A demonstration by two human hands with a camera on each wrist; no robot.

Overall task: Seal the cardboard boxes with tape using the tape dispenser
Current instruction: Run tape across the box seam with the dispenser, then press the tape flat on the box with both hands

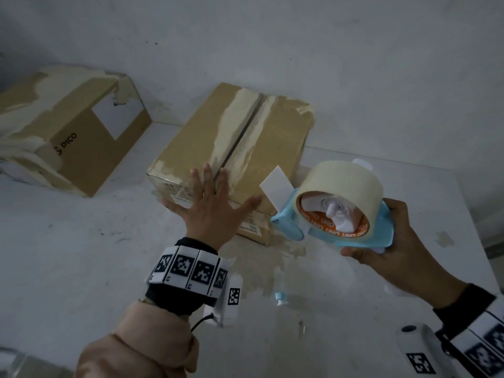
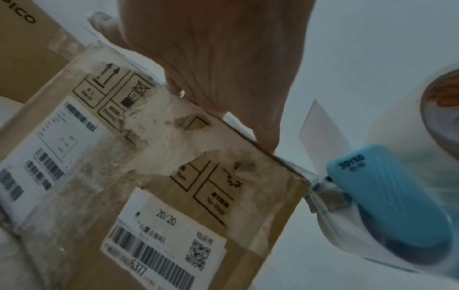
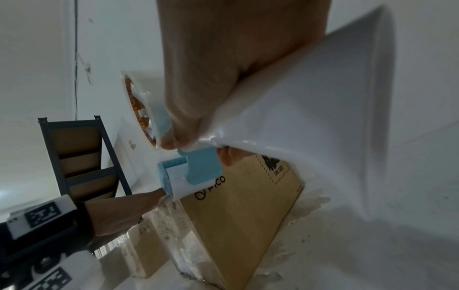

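A closed cardboard box [image 1: 245, 132] lies in the middle of the white table, old torn tape along its centre seam. My left hand [image 1: 211, 203] lies flat with spread fingers on the box's near end; the left wrist view shows the palm [image 2: 218, 64] above the labelled box end [image 2: 159, 176]. My right hand [image 1: 395, 241] grips the handle of a light-blue tape dispenser [image 1: 341, 222] with a cream tape roll [image 1: 343, 181], held in the air just right of the box. A loose tape tab [image 1: 275, 184] sticks up from its front. The dispenser head [image 3: 191, 172] shows below the fingers.
A second cardboard box [image 1: 71, 132] marked PICO lies at the left, patched with old tape. Tape scraps are stuck to the table [image 1: 81, 255] near the middle box. A small blue-capped item [image 1: 281, 298] lies near me. A dark shelf unit [image 3: 82, 157] stands by the wall.
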